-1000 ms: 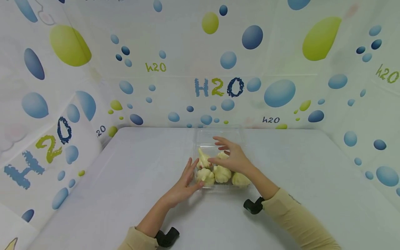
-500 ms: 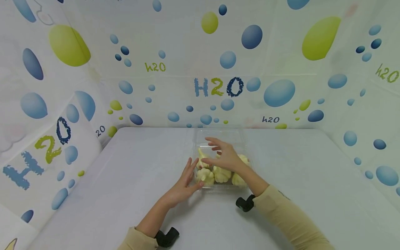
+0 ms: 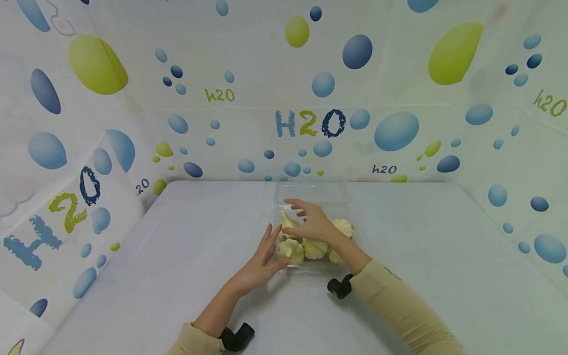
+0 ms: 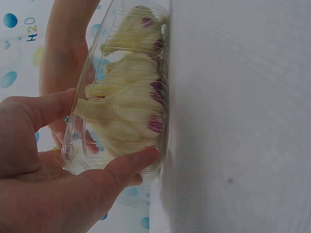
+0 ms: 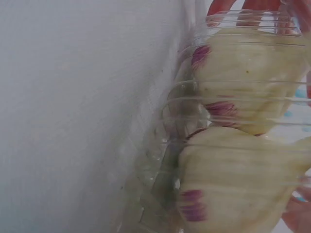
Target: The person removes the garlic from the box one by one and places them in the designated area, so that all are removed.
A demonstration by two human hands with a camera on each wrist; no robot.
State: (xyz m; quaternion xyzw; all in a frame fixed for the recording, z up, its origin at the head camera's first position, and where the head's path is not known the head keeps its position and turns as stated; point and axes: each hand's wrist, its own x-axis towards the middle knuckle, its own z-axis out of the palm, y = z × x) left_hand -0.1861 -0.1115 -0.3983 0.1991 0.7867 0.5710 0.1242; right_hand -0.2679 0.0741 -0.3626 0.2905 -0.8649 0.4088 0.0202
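Note:
A clear plastic container (image 3: 310, 266) with a raised lid (image 3: 312, 191) stands on the table, holding several peeled-looking garlic bulbs (image 3: 316, 248) in rows. My left hand (image 3: 255, 271) rests at its front left corner, thumb against the front and straight fingers along the left side; in the left wrist view, two digits touch its ribbed wall. My right hand (image 3: 317, 224) is over the back left of the container, fingers spread and slightly bent, thumb close to the back left bulb (image 3: 287, 222). Part of the back row is hidden beneath it. Purple root ends (image 5: 194, 206) show through the wall.
A white-covered table (image 3: 177, 236) surrounds the container. White sheeting with blue and green drops (image 3: 397, 131) and H2O lettering hangs behind and on both sides. Black wrist mounts (image 3: 238, 337) sit under both forearms.
My right hand has moved left and slightly nearer across the container, uncovering the back right bulb. My left hand and the container have stayed in place.

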